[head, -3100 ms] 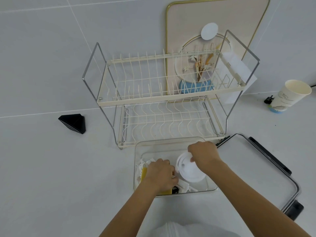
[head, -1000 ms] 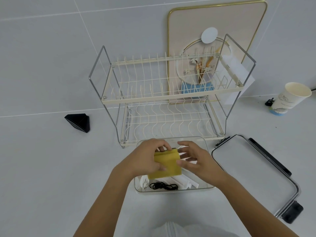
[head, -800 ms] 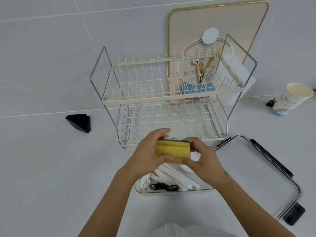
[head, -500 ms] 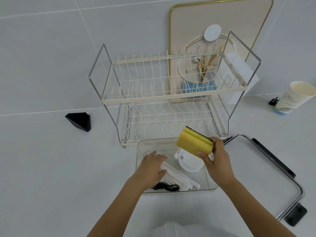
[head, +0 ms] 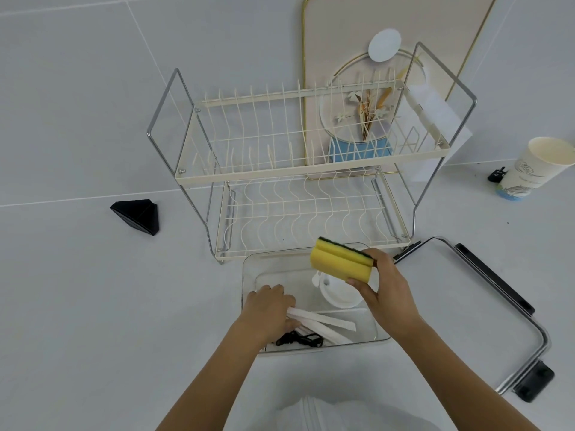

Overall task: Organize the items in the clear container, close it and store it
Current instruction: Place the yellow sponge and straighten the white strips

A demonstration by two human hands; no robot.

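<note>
Right now the white counter [head: 77, 306] carries everything in front of me. Biggest on it is the two-tier wire dish rack [head: 298, 169], standing at the back with a gold-edged board [head: 389, 32] leaning on the wall behind it. To my right lies the container's lid [head: 460, 306], flat on the counter, with a metal frame and black clasps, just beside the clear container [head: 249, 269]. That container sits directly before the rack's lower tier, open on top.

Inside it, a round white lid-like piece [head: 340, 295] lies toward the back right, several long white paper-wrapped sticks [head: 326, 321] lie slanted across the middle, and a black cord [head: 300, 340] is coiled at the near edge.

My right hand [head: 389, 293] is closed on a yellow sponge [head: 340, 264] with a dark scouring layer, thumb under and fingers over its right end, holding it in the air above the container's back right part. My left hand [head: 269, 311] reaches down into the container's left side, fingers curled over the near ends of the white sticks; I cannot tell whether it actually grips them.

Off to the left sits a black wedge-shaped object [head: 137, 214], and at the far right a paper cup [head: 532, 169] stands tilted in my view, with a small black clip [head: 496, 175] beside it.
</note>
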